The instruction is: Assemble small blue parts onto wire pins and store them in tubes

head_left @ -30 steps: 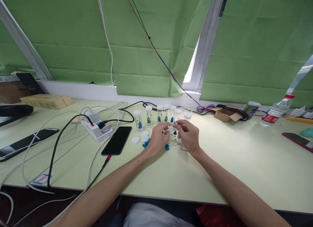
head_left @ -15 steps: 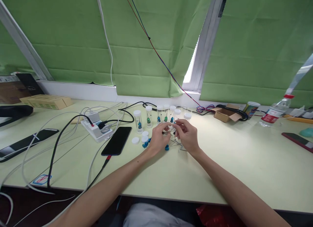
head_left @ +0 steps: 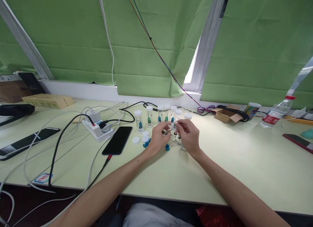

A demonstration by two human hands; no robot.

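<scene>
Over the middle of the table, my left hand [head_left: 160, 135] and my right hand [head_left: 188, 137] meet at the fingertips, both closed in a pinch. A thin, silvery piece [head_left: 170, 130] shows between them, too small to name. Beneath the fingers lie several thin metal rods, some bent like hex keys [head_left: 183, 150], and small dark parts. One blue metallic part [head_left: 167, 147] rests near my left wrist; more blue parts [head_left: 146, 144] lie left of it, partly hidden by that hand. Just behind my hands stand several clear tubes [head_left: 150, 118] with white caps, holding blue or green parts.
Loose white caps [head_left: 136, 140] and a black phone [head_left: 117, 141] on a cable lie to the left, beside a white power strip [head_left: 96, 129] with tangled cords. Rightward are an open cardboard box [head_left: 226, 114], a printed can [head_left: 251, 109] and a water bottle [head_left: 275, 113].
The fingers of my right hand have shifted slightly, and the thin silvery piece between my hands shows more clearly. My left hand stays about where it was.
</scene>
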